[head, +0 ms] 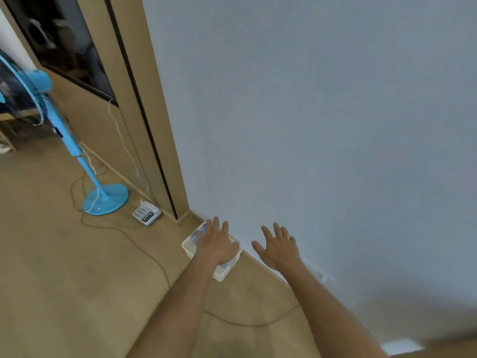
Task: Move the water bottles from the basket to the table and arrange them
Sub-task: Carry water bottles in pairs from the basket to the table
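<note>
A white plastic basket (pixel 189 248) sits on the beige floor against the pale wall. Water bottles (pixel 224 265) lie inside it, mostly hidden under my left hand; only bits of clear plastic and blue show. My left hand (pixel 215 245) hovers over the basket, fingers spread, holding nothing. My right hand (pixel 277 246) is held out to the right of the basket in front of the wall, fingers apart and empty. No table is in view.
A blue standing fan (pixel 103 198) stands at the left with cables trailing over the floor. A white power strip (pixel 146 213) lies by the beige door frame (pixel 160 140). The wall (pixel 335 125) fills the right side.
</note>
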Demonstrator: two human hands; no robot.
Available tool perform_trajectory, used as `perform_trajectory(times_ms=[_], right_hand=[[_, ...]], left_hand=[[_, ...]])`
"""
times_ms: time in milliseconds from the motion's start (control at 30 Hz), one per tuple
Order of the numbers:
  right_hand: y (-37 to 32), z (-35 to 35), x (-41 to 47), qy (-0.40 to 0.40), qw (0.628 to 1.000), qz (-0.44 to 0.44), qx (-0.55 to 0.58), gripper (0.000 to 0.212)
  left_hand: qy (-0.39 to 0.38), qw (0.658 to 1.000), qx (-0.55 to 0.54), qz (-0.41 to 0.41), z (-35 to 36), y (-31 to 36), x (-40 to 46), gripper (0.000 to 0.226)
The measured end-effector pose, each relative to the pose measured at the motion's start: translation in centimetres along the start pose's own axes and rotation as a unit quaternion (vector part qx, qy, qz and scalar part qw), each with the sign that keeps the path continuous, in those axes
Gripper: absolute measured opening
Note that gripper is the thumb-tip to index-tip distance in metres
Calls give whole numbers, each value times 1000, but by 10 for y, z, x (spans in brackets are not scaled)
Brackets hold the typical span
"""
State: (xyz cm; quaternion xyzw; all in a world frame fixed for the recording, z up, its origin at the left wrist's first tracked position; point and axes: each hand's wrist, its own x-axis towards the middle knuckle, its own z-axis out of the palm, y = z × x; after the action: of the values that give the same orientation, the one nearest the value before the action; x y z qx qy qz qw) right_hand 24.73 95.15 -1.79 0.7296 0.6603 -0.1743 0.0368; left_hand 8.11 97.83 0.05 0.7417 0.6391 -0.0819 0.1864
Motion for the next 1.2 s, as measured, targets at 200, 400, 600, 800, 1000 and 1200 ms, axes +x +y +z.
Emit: perform_trajectory(times_ms=[200, 400, 600, 800, 1000, 1200], right_hand=[[-42, 22, 77, -33, 999, -9, 4, 64], [-78, 36, 182, -57, 998, -11, 24, 64], [-121, 52, 266, -84, 996, -19, 16, 60], [-158, 81, 333, -121, 992, 23, 22, 61], [-200, 117, 392, -142, 979, 125, 75, 61], [-243, 166, 434, -176, 955, 205, 121, 62]], left_hand=[[-19, 999, -12, -26, -8, -57, 62, 66], [-55, 997, 16, -55, -20, -112, 154, 59], [-102, 992, 45, -67, -37, -156, 232, 61], [-143, 987, 63, -38, -38, -203, 312, 63], [-189, 978, 83, 39, -22, -260, 408, 58], [-251, 953, 122, 118, 22, -309, 473, 60]])
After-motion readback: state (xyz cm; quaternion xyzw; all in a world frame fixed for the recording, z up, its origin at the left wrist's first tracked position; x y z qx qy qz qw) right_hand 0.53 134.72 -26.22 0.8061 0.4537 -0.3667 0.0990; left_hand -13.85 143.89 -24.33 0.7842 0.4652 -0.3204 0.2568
